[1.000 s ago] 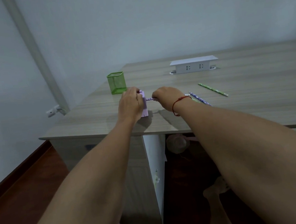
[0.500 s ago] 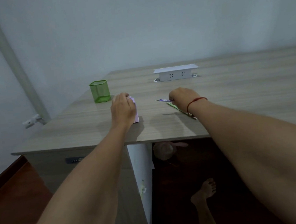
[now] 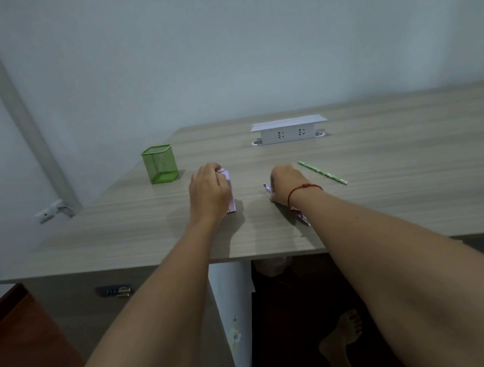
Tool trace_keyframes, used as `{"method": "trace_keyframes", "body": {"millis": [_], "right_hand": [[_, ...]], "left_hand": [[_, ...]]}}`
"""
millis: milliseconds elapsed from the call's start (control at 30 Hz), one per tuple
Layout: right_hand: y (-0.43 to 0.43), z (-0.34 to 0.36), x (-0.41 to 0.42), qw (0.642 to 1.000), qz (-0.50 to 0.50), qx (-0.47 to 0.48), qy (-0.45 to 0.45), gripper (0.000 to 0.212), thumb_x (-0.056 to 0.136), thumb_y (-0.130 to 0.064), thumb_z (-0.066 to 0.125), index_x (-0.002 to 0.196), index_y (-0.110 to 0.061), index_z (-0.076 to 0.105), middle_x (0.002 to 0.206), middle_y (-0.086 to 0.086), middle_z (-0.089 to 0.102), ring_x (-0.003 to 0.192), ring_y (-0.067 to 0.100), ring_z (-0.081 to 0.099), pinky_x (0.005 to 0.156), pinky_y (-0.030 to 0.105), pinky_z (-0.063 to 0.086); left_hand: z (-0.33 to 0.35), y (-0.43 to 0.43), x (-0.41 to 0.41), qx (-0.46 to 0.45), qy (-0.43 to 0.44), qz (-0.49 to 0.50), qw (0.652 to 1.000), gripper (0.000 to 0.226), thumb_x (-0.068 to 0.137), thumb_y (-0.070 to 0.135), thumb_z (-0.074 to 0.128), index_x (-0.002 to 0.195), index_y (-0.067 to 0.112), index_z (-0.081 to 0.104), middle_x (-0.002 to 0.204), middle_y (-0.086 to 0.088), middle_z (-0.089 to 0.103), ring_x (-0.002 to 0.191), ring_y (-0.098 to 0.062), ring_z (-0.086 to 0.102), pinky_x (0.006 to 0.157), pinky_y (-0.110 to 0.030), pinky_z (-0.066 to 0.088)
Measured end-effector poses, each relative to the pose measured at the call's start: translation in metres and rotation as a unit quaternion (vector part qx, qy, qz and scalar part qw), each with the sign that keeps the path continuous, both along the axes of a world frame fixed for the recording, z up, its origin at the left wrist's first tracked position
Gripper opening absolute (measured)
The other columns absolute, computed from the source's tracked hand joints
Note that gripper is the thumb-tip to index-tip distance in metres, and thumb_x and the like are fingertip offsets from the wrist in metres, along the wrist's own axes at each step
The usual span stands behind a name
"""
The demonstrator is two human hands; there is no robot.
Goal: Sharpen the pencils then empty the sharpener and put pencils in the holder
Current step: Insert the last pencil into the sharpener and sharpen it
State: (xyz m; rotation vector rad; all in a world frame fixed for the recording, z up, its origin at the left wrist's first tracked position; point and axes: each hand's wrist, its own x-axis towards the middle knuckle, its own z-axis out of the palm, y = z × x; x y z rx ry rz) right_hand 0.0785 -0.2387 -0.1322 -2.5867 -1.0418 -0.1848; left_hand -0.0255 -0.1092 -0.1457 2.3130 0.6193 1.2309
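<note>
At the wooden desk [image 3: 152, 246], my left hand [image 3: 209, 191] clasps the lilac sharpener [image 3: 230, 199] from above, fingers curled over its top, and the little box stands on the wood under my palm. My right hand [image 3: 287, 184] is closed around the purple patterned pencil [image 3: 267, 188]. Its point pokes out on the thumb side towards the sharpener, with a strip of bare desk between the two, and its back end shows blurred beneath my wrist, just below the red string bracelet [image 3: 304, 189]. The green pencil [image 3: 322, 172] lies flat on the desk just beyond and to the right of my right hand, not touching it. The green mesh holder [image 3: 160, 164] stands upright beyond my left hand and off to its left, near but apart. Farther out, ahead of the gap between my hands, sits the white socket block [image 3: 289, 133]. Below my right forearm, under the desk, my bare foot [image 3: 343, 337] rests on the dark floor
</note>
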Motion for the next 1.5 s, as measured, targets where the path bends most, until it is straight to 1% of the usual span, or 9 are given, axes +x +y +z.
{"method": "trace_keyframes", "body": {"millis": [233,367,433,533,667,867,1100,1300,1500], "right_hand": [[0.007,-0.007,0.007,1.000,-0.004,0.009,0.019,0.025,0.090,-0.018,0.060,0.105,0.001,0.066,0.111,0.023,0.065,0.101,0.035,0.063,0.071,0.029,0.041],[0.006,-0.009,0.008,0.999,-0.012,0.029,0.021,0.029,0.092,-0.026,0.058,0.101,0.001,0.066,0.108,0.023,0.065,0.082,0.029,0.054,0.068,0.028,0.037],[0.005,-0.005,0.007,0.999,-0.018,0.045,0.009,0.030,0.093,-0.027,0.057,0.100,0.001,0.065,0.109,0.022,0.065,0.090,0.033,0.060,0.070,0.029,0.040],[-0.004,0.004,0.014,0.996,-0.046,0.058,-0.044,0.028,0.095,-0.021,0.050,0.109,-0.001,0.064,0.117,0.020,0.062,0.108,0.036,0.060,0.083,0.034,0.048],[-0.026,0.005,0.041,0.988,-0.094,-0.029,-0.115,0.029,0.096,-0.008,0.046,0.122,-0.003,0.056,0.125,0.018,0.056,0.117,0.035,0.054,0.095,0.040,0.045],[-0.035,-0.004,0.079,0.986,-0.146,-0.072,-0.031,0.035,0.092,0.004,0.045,0.125,0.000,0.056,0.129,0.019,0.056,0.119,0.038,0.055,0.098,0.044,0.046],[-0.034,-0.015,0.075,0.991,-0.087,-0.084,-0.064,0.036,0.093,0.008,0.041,0.127,0.002,0.055,0.128,0.022,0.056,0.117,0.039,0.057,0.094,0.042,0.049],[-0.033,0.007,0.052,0.994,0.041,-0.067,-0.078,0.042,0.086,0.013,0.046,0.123,-0.004,0.060,0.125,0.020,0.056,0.113,0.036,0.057,0.097,0.039,0.048],[-0.001,0.024,0.000,0.989,0.112,-0.055,-0.077,0.045,0.087,0.014,0.042,0.122,-0.010,0.059,0.124,0.016,0.058,0.110,0.032,0.059,0.092,0.037,0.049]], "left_hand": [[-0.001,0.006,0.000,0.006,-0.008,-0.004,1.000,0.046,0.082,0.024,0.025,0.105,0.004,0.061,0.105,-0.013,0.063,0.100,-0.029,0.051,0.087,-0.035,0.037],[-0.003,0.007,-0.001,0.014,-0.016,0.009,1.000,0.049,0.081,0.025,0.025,0.106,0.004,0.061,0.106,-0.012,0.064,0.100,-0.030,0.052,0.087,-0.035,0.038],[-0.002,0.009,-0.001,0.025,-0.030,0.022,0.999,0.056,0.079,0.032,0.020,0.103,0.004,0.062,0.103,-0.012,0.064,0.097,-0.030,0.053,0.086,-0.036,0.039],[-0.004,0.010,0.004,0.037,-0.048,0.037,0.997,0.058,0.076,0.035,0.018,0.097,0.005,0.062,0.098,-0.013,0.065,0.092,-0.031,0.054,0.083,-0.036,0.040],[-0.015,0.005,0.011,0.071,-0.070,0.059,0.993,0.047,0.080,0.027,0.024,0.089,0.003,0.063,0.090,-0.015,0.066,0.086,-0.033,0.055,0.078,-0.035,0.037],[-0.011,0.011,0.022,0.091,-0.083,0.079,0.989,0.045,0.081,0.026,0.025,0.091,0.004,0.063,0.092,-0.014,0.067,0.087,-0.032,0.056,0.079,-0.036,0.039],[-0.024,0.019,0.022,0.087,-0.030,0.069,0.993,0.037,0.084,0.019,0.030,0.093,0.004,0.062,0.096,-0.016,0.065,0.092,-0.033,0.054,0.080,-0.038,0.040],[-0.016,0.010,0.004,0.104,0.014,0.060,0.993,0.043,0.080,0.025,0.028,0.093,0.004,0.063,0.095,-0.017,0.064,0.089,-0.033,0.054,0.077,-0.038,0.039],[0.003,0.036,-0.050,-0.010,0.042,0.053,0.998,0.046,0.079,0.027,0.025,0.097,0.006,0.061,0.102,-0.018,0.065,0.095,-0.033,0.057,0.075,-0.035,0.040]]}}
